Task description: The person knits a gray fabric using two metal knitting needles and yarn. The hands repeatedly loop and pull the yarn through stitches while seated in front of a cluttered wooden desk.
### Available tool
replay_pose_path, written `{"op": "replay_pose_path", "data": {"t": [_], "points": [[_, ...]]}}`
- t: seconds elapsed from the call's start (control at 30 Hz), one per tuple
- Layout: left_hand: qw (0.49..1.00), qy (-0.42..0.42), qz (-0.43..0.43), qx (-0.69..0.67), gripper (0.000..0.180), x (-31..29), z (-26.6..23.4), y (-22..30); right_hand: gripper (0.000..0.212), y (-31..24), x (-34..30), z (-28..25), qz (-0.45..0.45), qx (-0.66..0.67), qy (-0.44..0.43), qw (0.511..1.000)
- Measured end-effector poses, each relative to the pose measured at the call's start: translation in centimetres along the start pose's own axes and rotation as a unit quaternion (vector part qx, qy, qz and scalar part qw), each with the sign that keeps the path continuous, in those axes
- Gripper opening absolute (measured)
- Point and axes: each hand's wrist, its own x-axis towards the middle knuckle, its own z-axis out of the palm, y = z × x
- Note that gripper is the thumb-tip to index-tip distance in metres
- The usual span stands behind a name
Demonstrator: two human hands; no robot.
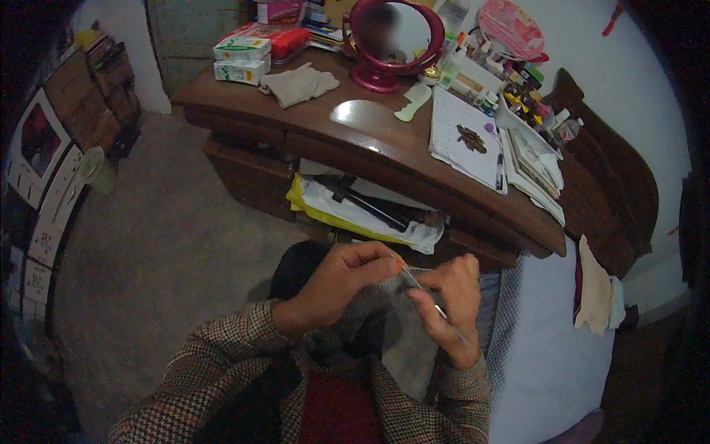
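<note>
Both my hands meet in front of my lap, below the dresser's edge. My left hand (336, 283) is closed, its thumb and index finger pinching a small orange piece (400, 263) at one end of a thin pale rod. The thin rod (424, 291), which looks like a knitting needle or crochet hook, slants down into my right hand (452, 300), closed around it. A fine light thread (418, 269) runs between the fingertips of both hands. Beneath them hangs blurred greyish material (383, 292), perhaps knitting; its exact kind cannot be made out.
Ahead stands a brown wooden dresser (310, 122) with a red-framed mirror (377, 78), a pale green comb (414, 102), a grey cloth (299, 85), small boxes (242, 59) and a notebook (451, 129). A white-and-yellow bag (333, 214) fills its opening. On the right is a bed (551, 333).
</note>
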Motion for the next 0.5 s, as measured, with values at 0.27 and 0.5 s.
{"op": "replay_pose_path", "data": {"t": [0.27,0.5], "points": [[0.984,0.000,-0.022,0.176,0.023,0.4,1.0,0.5,0.053,0.2,2.0,0.4,-0.030,0.015,-0.063,0.997],[0.995,-0.020,-0.058,-0.081,0.021,0.0,-0.2,1.3,0.027,0.4,-0.1,-1.8,-0.021,-0.029,-0.034,0.999]]}}
